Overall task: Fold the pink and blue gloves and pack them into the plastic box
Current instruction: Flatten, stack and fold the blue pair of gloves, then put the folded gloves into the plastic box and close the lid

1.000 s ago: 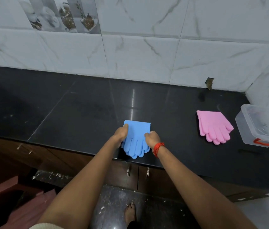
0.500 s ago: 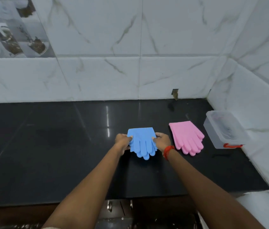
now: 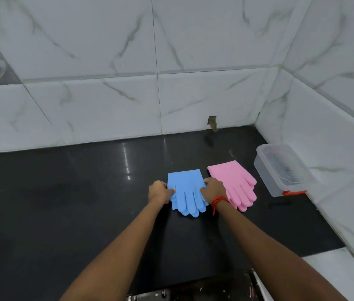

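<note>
blue gloves pinched both sides, soft rubbery stuff, fold from the edges

your left hand [image 3: 159,191] is closed on the left edge of the blue gloves [image 3: 188,193], thumb on top, fingers curled at the side. right hand [image 3: 214,190] does the same on the right edge, thumb pressing the top layer. so both hands are pinching the blue stack, neither is spread wide

blue gloves lie flat on the black counter [image 3: 74,203], cuffs toward the wall, fingers toward you. looks like two layers stacked, but can't confirm. pink gloves [image 3: 234,181] sit just right of them, behind your right wrist, same orientation, untouched. box [image 3: 280,170] is further right against the side wall, open top, looks empty, red clip at the near end

handling, my read:
- light and floppy, probably silicone or rubber. no stiffness, will droop if lifted by one corner
- likely grippy on itself and on the polished counter, so drag won't slide clean. lift, don't push
- springy: a fold will probably want to reopen, keep pressure on it until it's in the box
- not fragile, squeeze as hard as needed

where to hold: side edges at palm level, as now, is fine for bringing the fingers over to the cuffs. the finger tips are loose and will flop, so control them with a flat palm once folded. box is narrow, so fold small before moving
</note>
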